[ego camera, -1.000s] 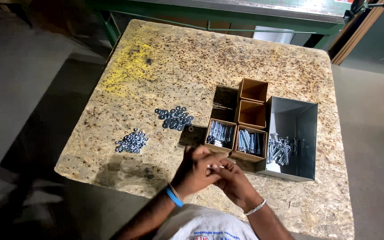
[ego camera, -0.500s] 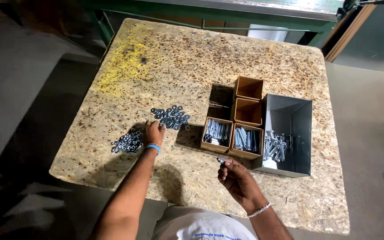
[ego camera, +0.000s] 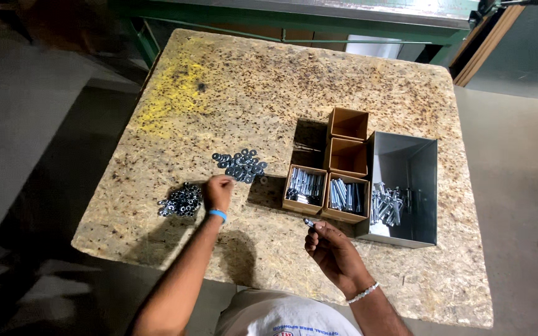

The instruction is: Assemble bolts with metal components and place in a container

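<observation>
My left hand (ego camera: 217, 190) reaches out over the board table (ego camera: 368, 74), fingers bunched, between a pile of nuts (ego camera: 182, 200) on its left and a pile of flat washers (ego camera: 241, 164) just beyond it. I cannot see whether it pinches a piece. My right hand (ego camera: 330, 246) is near the table's front edge and holds a small silver bolt (ego camera: 309, 221) between thumb and fingers. Just beyond it stand brown cardboard boxes (ego camera: 326, 196) with bolts in them.
Two more brown boxes (ego camera: 347, 142) stand behind the filled ones, apparently empty. A grey metal bin (ego camera: 406, 163) with several assembled bolts lies to their right. A green steel frame (ego camera: 294, 22) runs behind the table. Grey floor surrounds it.
A second ago both hands were together at the front edge. My left hand then reached out to the washer pile and has now pulled slightly back toward the nuts. My right hand stayed, holding the bolt.
</observation>
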